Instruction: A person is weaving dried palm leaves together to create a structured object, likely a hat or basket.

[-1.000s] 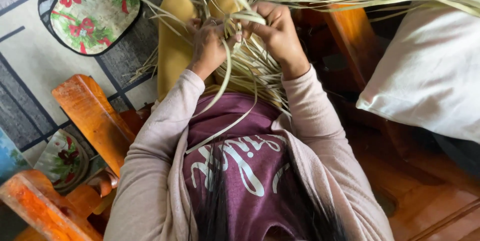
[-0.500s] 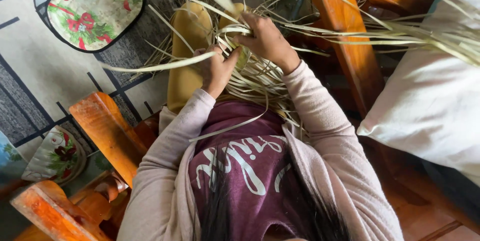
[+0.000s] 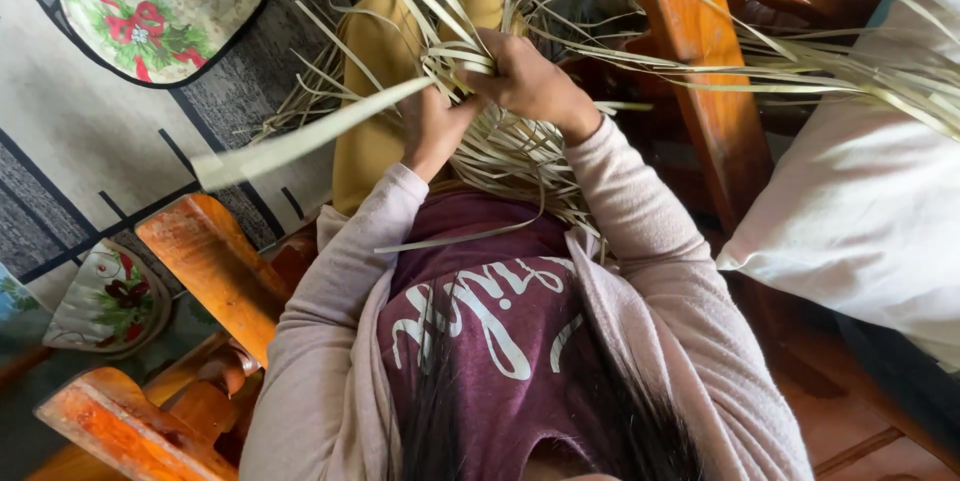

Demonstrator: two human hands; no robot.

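We see dry, matt palm-leaf strips [image 3: 500, 146], pale straw in colour, flat and fibrous. The chair arm [image 3: 215, 266] and upright post [image 3: 700, 61] are orange-brown varnished wood with a glossy sheen. The cardigan sleeves [image 3: 640, 231] are soft, matt knit cloth; the maroon shirt [image 3: 480, 271] is matt jersey. The white cushion [image 3: 860, 221] is smooth woven cloth. The floral mat [image 3: 160, 1] looks like printed fabric, the rug [image 3: 90, 141] low-pile and matt.

Soft, even daylight fills the scene; shadows are faint, the white cushion [image 3: 860, 211] is bright without glare, and edges bend slightly.
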